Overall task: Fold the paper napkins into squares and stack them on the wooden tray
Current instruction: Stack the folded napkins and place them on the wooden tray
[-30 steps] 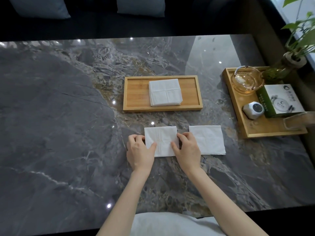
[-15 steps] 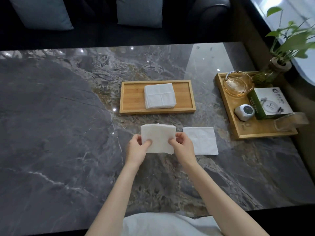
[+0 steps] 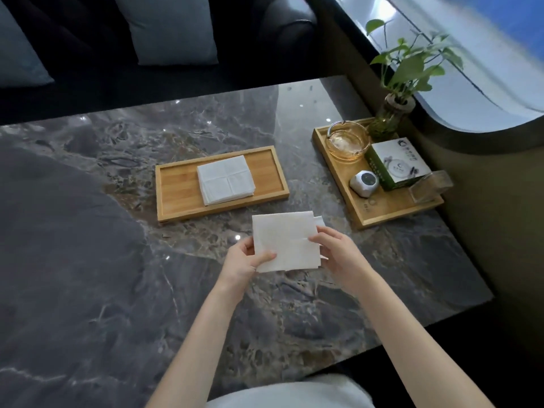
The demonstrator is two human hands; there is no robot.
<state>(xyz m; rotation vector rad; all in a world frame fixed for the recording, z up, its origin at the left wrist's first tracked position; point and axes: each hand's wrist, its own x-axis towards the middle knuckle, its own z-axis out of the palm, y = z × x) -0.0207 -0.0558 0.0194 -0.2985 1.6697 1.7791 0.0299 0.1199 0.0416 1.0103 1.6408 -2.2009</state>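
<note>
A folded white paper napkin (image 3: 285, 240) is held above the marble table (image 3: 88, 245), lifted off its surface. My left hand (image 3: 245, 262) pinches its lower left corner and my right hand (image 3: 338, 254) pinches its right edge. Behind the held napkin, a sliver of a second white napkin (image 3: 320, 222) lies on the table, mostly hidden. Further back sits the wooden tray (image 3: 176, 187) with a stack of folded square napkins (image 3: 225, 179) in its middle.
A second wooden tray (image 3: 379, 210) at the right holds a glass ashtray (image 3: 348, 141), a small white cube device (image 3: 363, 183), a green-and-white box (image 3: 396, 163) and a clear holder (image 3: 429, 185). A potted plant (image 3: 393, 113) stands behind it. A dark sofa with cushions (image 3: 170, 28) lies beyond the table.
Both hands have lifted the folded napkin off the table and carried it to the right, so that it now covers most of the second napkin.
</note>
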